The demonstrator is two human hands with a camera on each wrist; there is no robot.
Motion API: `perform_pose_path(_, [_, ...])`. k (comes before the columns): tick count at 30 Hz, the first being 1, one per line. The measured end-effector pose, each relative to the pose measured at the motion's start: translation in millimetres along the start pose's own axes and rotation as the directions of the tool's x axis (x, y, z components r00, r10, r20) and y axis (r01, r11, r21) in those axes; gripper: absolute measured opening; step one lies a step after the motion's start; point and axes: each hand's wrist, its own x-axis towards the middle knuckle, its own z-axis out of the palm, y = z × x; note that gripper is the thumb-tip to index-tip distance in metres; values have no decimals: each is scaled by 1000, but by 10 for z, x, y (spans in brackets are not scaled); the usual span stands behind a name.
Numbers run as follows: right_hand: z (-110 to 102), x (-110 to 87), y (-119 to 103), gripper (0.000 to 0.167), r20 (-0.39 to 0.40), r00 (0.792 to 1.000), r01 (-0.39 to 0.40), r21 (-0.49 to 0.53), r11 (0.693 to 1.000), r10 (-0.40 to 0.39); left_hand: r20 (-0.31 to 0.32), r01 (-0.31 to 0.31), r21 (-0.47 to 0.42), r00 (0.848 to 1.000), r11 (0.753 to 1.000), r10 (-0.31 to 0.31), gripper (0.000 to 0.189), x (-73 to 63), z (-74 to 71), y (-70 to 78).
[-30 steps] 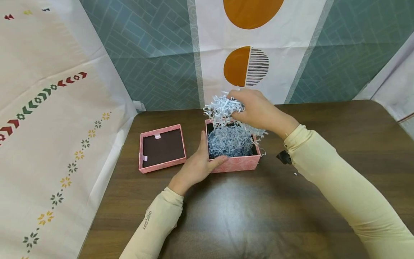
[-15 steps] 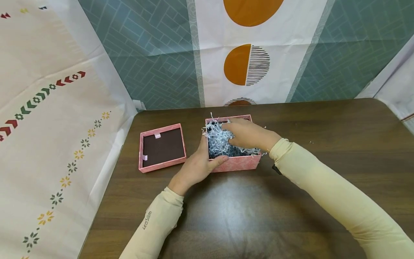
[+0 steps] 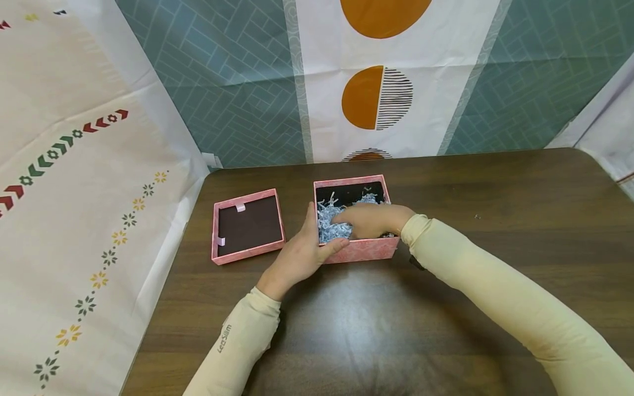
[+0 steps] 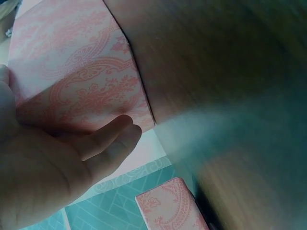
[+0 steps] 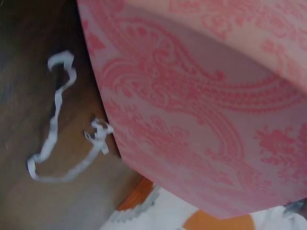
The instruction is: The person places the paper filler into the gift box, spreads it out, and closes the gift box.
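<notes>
A pink patterned box [image 3: 364, 251] with a dark interior stands on the table, holding light blue shredded paper [image 3: 327, 223]. My left hand [image 3: 297, 254] rests at its front left corner, thumb along the front and straight fingers against the left side. In the left wrist view, those fingers [image 4: 108, 148] lie beside the patterned wall. My right hand [image 3: 369, 219] is down inside the box, in the shredded paper; most of its fingers are hidden. The right wrist view shows the box's outer wall [image 5: 192, 115] but not the hand.
The matching pink lid [image 3: 250, 225] lies left of the box, its dark inside facing up. A curly paper strand [image 5: 53, 129] lies on the table beside the box, and a tiny scrap [image 3: 477, 216] farther right. Printed fabric [image 3: 238, 82] hangs behind the table.
My right hand has come down from above the box with a bunch of shredded paper and sunk inside. The paper now sits lower, showing the dark back wall. My left hand has stayed put.
</notes>
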Motion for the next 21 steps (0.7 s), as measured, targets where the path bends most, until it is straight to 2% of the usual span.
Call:
perform_pose_path(2, [1,16,8,36,25,1000,2,55,998,-3,1,0,-5,1000,1000,0,113,-3,-3,4])
perform_pose_path(4, [13,44,2,37,28,999,-39,66,997,38,3,-1,-12,1000,1000,1,114,-9,-7,-2])
perform_pose_path(9, [77,128,-67,49,-88,983,-164,-51,985,159,7,-16,-45,1000,999,17,114,-32,-15,-29])
perform_pose_path(12, [74,130,-116,58,-135,973,-200,-73,977,189,8,-29,-60,1000,998,30,113,-37,-13,-29])
perform_pose_path(16, [-25,43,-193,68,-155,962,-235,-48,971,226,7,-40,-60,999,997,40,113,-29,-3,-20])
perform_pose_path(21, [-211,-161,-312,77,-154,953,-265,2,964,262,5,-58,-53,998,997,58,113,-13,-3,-6])
